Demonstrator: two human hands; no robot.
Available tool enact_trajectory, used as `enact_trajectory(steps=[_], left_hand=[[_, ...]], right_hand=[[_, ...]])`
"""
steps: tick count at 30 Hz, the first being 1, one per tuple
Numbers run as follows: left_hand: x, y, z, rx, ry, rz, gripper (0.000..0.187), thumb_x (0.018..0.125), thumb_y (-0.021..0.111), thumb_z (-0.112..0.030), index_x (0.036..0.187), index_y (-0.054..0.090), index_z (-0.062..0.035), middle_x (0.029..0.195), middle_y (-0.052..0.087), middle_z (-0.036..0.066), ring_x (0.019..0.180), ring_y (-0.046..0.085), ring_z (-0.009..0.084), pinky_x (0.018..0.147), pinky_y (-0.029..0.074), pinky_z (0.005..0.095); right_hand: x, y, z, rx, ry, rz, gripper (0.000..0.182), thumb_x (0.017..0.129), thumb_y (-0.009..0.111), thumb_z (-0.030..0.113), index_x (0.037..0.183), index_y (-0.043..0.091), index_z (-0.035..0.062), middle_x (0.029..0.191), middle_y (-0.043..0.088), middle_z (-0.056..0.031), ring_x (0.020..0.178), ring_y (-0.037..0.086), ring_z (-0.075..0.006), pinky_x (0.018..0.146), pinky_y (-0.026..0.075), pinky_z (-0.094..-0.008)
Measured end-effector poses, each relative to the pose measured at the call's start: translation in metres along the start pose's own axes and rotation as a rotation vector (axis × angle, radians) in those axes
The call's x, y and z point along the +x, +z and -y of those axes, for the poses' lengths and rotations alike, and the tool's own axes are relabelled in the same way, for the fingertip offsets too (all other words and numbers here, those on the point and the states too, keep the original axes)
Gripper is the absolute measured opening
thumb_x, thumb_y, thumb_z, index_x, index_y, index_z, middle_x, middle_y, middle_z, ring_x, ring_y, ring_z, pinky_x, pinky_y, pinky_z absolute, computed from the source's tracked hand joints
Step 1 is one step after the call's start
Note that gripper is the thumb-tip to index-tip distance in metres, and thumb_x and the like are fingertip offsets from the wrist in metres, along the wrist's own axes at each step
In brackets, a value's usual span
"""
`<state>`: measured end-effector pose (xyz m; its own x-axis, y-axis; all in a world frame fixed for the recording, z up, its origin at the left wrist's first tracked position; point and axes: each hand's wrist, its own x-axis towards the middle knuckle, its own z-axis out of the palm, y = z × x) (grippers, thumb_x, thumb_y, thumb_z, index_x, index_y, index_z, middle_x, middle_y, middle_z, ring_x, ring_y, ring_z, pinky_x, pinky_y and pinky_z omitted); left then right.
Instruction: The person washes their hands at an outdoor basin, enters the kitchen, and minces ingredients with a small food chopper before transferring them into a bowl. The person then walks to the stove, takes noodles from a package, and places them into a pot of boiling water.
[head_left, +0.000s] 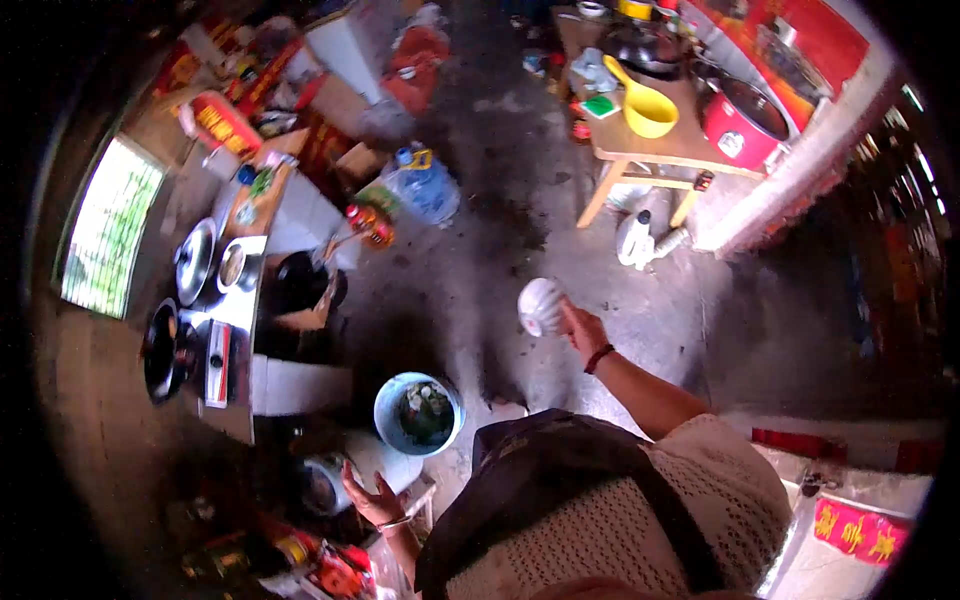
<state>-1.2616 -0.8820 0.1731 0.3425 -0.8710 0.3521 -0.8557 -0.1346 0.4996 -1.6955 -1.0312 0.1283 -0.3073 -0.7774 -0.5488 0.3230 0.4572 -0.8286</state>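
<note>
- White and ribbed, a small bowl (542, 306) is sitting up in the right hand (583, 328), fingers clamped on its rim, out over the dark concrete floor (480, 180).
- Left hand (372, 498) is hanging low with fingers spread apart, gripping nothing, just beside a pale lidded pot (325, 485).
- Between the two hands, a blue bucket (418, 413) is standing on the floor with scraps inside, close to the person's dark apron (540, 480).
- Over to one side, a stove counter (235, 330) is carrying a black wok (160, 350), a steel lid (194, 260) and a small pot (233, 265).
- Beyond the bowl, a clear water jug (427, 185) is crowding the floor near the counter's end.
- Farther off, a wooden table (650, 140) is holding a yellow ladle (645, 108) and a red cooker (745, 120); a white bottle (634, 238) is standing under it.
</note>
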Motion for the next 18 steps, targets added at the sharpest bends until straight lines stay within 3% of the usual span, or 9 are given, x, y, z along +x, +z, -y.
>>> enact_trajectory(steps=[2,3,5,7,8,11,14,15,18], left_hand=[[0.023,0.028,0.013,-0.033,0.043,-0.018,0.057,0.079,0.062,0.0,0.131,0.04,-0.0017,0.131,0.049,0.017,0.12,0.048,0.0344,0.1,0.037,0.0436],[0.036,0.045,0.033,-0.123,0.107,-0.022,0.06,0.08,0.063,-0.002,0.134,0.037,-0.0028,0.133,0.048,0.017,0.121,0.048,0.0325,0.098,0.039,0.0421],[0.067,0.073,0.047,-0.381,-0.129,0.042,0.062,0.08,0.065,-0.004,0.135,0.036,-0.0062,0.135,0.047,0.015,0.121,0.048,0.0302,0.094,0.041,0.0423],[0.111,0.095,0.046,-0.282,-0.132,0.105,0.058,0.081,0.066,-0.008,0.133,0.04,-0.0074,0.134,0.049,0.012,0.12,0.048,0.0265,0.091,0.042,0.042],[0.128,0.117,0.062,-0.49,-0.121,0.064,0.055,0.081,0.066,-0.009,0.131,0.043,-0.0066,0.132,0.05,0.011,0.118,0.05,0.025,0.091,0.042,0.0404],[0.199,0.131,0.034,-0.566,-0.157,0.162,0.048,0.083,0.064,-0.01,0.127,0.046,-0.0054,0.128,0.053,0.011,0.116,0.052,0.0247,0.087,0.045,0.0409],[0.268,0.13,0.003,-0.479,0.069,0.169,0.043,0.084,0.063,-0.01,0.124,0.048,-0.0045,0.125,0.055,0.013,0.113,0.054,0.0246,0.084,0.047,0.0373],[0.289,0.139,0.004,-0.458,0.247,0.061,0.038,0.086,0.062,-0.013,0.12,0.049,-0.0023,0.105,0.065,0.014,0.094,0.064,0.0228,0.076,0.05,0.033],[0.331,0.134,0.009,-0.265,-0.004,0.268,0.036,0.088,0.062,-0.02,0.116,0.05,-0.0014,0.083,0.068,0.011,0.072,0.066,0.022,0.065,0.051,0.0313]], right_hand=[[0.028,0.014,-0.011,-0.113,-0.213,0.109,0.045,0.082,0.064,0.048,0.088,0.062,0.0042,0.078,0.06,-0.0033,0.077,0.057,-0.0111,0.064,0.045,-0.025],[0.031,0.029,0.004,-0.065,-0.119,0.122,0.045,0.083,0.063,0.047,0.084,0.061,0.0015,0.073,0.059,-0.0044,0.07,0.055,-0.0114,0.06,0.044,-0.0274],[0.058,0.052,0.005,-0.2,-0.252,0.202,0.046,0.083,0.063,0.047,0.079,0.06,0.0012,0.068,0.057,-0.0045,0.066,0.054,-0.0121,0.058,0.044,-0.0298],[0.082,0.081,0.016,-0.396,-0.485,0.175,0.046,0.083,0.064,0.046,0.071,0.059,0.0018,0.06,0.054,-0.0037,0.059,0.051,-0.0132,0.055,0.043,-0.0327],[0.093,0.092,0.024,-0.431,-0.497,0.183,0.046,0.083,0.064,0.046,0.072,0.059,0.0018,0.06,0.054,-0.004,0.059,0.051,-0.0132,0.055,0.043,-0.0327],[0.092,0.133,0.069,-0.476,-0.494,0.222,0.043,0.083,0.066,0.044,0.074,0.061,0.0013,0.061,0.056,-0.0052,0.061,0.055,-0.0129,0.055,0.043,-0.0315],[0.123,0.162,0.088,-0.526,-0.617,0.248,0.041,0.082,0.068,0.041,0.075,0.062,0.0012,0.062,0.059,-0.006,0.061,0.058,-0.0133,0.056,0.045,-0.0315],[0.131,0.172,0.094,-0.538,-0.63,0.241,0.04,0.082,0.068,0.04,0.076,0.063,0.0012,0.063,0.06,-0.0061,0.06,0.058,-0.0134,0.056,0.046,-0.0315],[0.15,0.195,0.106,-0.586,-0.649,0.195,0.038,0.081,0.069,0.039,0.077,0.064,0.0013,0.063,0.062,-0.0064,0.059,0.06,-0.0138,0.056,0.048,-0.0315]])
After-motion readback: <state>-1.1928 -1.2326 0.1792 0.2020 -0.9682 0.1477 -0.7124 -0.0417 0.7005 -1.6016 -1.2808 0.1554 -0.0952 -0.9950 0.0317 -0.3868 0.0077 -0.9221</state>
